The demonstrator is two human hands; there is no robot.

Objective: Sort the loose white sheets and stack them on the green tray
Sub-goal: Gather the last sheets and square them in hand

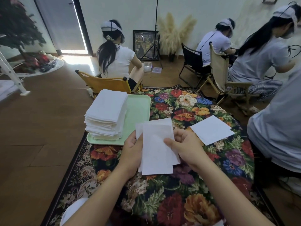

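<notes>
The floral cloth (187,185) covers the work surface and fills the frame from centre to 6 o'clock, lying over a matching floral rug (73,176) on a brown wooden floor (40,119).

At 10 o'clock from the hands, the green tray (140,110) rests on the cloth. A tall stack of white sheets (106,115) occupies the tray's left half; the stack's left edge overhangs the tray rim. The tray's right half is bare.

At 2 o'clock from the hands, a small pile of loose sheets (211,132) lies flat on the cloth, well apart from the tray.

At frame centre, a few held sheets (157,147) are raised above the cloth, fanned so that their edges are offset. The left hand (132,150) grips their left edge, fingers curled behind the paper. The right hand (184,145) pinches their right edge, with the thumb (169,142) on the front face and the fingers curled behind. Both hands are clamped on the same sheets.

Background, 12 o'clock: a seated person in a white top (117,61) on a yellow folding chair (104,84), facing away. 1 to 3 o'clock: further seated people (254,62) on folding chairs. A pampas-grass arrangement (174,33) and a framed picture (145,44) stand against the far wall.
</notes>
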